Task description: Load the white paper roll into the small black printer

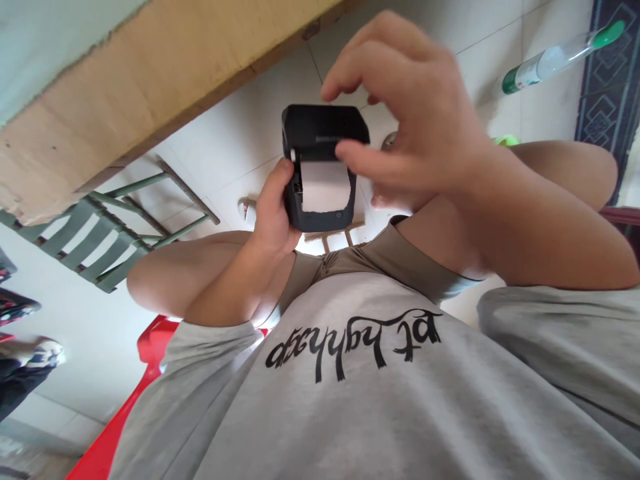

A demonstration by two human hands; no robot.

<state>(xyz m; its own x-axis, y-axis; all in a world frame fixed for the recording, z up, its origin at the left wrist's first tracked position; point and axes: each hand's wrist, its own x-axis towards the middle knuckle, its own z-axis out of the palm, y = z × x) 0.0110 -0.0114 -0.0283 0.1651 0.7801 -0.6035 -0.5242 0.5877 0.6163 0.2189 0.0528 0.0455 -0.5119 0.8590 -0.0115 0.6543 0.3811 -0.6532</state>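
A small black portable printer point(325, 220) is held over my lap, its lid point(325, 127) swung up at the far end. Inside its body lies a white paper roll point(326, 187). My left hand point(273, 217) grips the printer from the left side, thumb along the edge; the other fingers are hidden beneath it. Above the right of the printer is my right hand point(420, 110), its fingers curved and apart. The right thumb tip overlaps the lid's lower edge in view; whether it presses there I cannot tell. No object shows between thumb and fingers.
A wooden table edge point(165, 100) crosses the upper left. On the tiled floor are a green slatted chair point(100, 233) at left and a clear bottle with green cap point(555, 63) at upper right, beside a dark patterned strip point(605, 87). A red chair point(150, 340) is behind me.
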